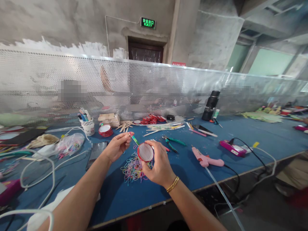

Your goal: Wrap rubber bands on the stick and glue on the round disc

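Note:
My right hand (159,163) grips a round disc (145,152) with a red rim and a pale, whitish face, held tilted toward me. Between the thumb and fingers of my left hand (117,147) is the far end of a narrow multicoloured strip (134,138), pink, white, blue and green. Its green end reaches the disc's upper left rim; whether it is fixed there I cannot tell. Below both hands lies a heap of coloured paper clips (132,170) on the blue table (190,173).
Pliers (172,144) lie beyond my right hand, and a pink glue gun (206,158) with its cord is farther right. Red-rimmed discs (105,130), a pen cup (87,125) and a black bottle (211,106) stand near the perforated metal screen (115,83). White cables (51,170) loop at left.

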A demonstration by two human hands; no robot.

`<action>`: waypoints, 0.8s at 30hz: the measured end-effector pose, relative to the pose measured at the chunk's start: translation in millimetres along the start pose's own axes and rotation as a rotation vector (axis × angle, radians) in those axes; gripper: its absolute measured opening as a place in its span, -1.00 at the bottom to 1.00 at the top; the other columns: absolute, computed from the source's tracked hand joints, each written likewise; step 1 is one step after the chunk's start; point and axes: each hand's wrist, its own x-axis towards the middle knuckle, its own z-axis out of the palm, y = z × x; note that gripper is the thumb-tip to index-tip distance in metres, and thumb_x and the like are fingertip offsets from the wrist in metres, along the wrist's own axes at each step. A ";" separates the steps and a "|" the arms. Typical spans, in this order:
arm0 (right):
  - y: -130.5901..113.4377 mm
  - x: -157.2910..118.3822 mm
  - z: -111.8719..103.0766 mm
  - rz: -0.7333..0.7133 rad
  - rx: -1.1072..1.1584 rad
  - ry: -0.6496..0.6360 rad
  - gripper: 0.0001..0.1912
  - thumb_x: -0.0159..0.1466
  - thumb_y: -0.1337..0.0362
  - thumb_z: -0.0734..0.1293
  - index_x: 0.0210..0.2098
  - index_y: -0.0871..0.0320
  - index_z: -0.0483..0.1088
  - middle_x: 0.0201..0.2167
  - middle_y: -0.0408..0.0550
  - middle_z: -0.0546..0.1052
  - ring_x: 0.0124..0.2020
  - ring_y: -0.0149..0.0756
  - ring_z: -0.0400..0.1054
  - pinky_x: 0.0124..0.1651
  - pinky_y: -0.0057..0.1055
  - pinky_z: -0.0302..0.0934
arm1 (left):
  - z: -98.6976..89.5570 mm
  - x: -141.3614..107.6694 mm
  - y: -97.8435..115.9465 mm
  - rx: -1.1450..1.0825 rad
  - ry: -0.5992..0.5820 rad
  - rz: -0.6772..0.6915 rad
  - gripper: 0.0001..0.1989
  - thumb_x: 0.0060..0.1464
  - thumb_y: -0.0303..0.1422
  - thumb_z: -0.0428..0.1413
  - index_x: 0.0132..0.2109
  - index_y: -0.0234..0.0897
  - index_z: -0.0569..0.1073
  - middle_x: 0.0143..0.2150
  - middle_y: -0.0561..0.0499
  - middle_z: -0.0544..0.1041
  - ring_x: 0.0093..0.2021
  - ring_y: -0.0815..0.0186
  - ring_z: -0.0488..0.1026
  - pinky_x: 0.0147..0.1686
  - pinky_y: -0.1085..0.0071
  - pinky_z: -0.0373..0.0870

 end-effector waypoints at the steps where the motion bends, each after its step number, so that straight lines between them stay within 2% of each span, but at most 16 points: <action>1: 0.0 0.0 -0.1 -0.001 -0.001 -0.002 -0.36 0.07 0.28 0.30 0.14 0.19 0.13 0.02 0.13 0.36 0.08 -0.06 0.24 0.18 -0.03 0.13 | -0.1 0.0 0.0 -0.001 0.000 -0.001 -0.68 -0.08 -0.37 0.29 -0.14 -0.41 0.54 -0.46 0.05 0.35 -0.47 0.53 0.26 -0.51 0.64 0.25; 24: -1.3 0.3 -0.2 -0.003 -0.016 0.008 -0.38 0.07 0.28 0.30 0.13 0.17 0.14 0.00 0.11 0.37 0.06 -0.08 0.26 0.16 -0.05 0.16 | -3.5 1.5 -2.0 -0.017 -0.021 0.003 -0.67 -0.06 -0.36 0.28 -0.12 -0.42 0.53 -0.44 0.04 0.37 -0.46 0.53 0.28 -0.51 0.64 0.27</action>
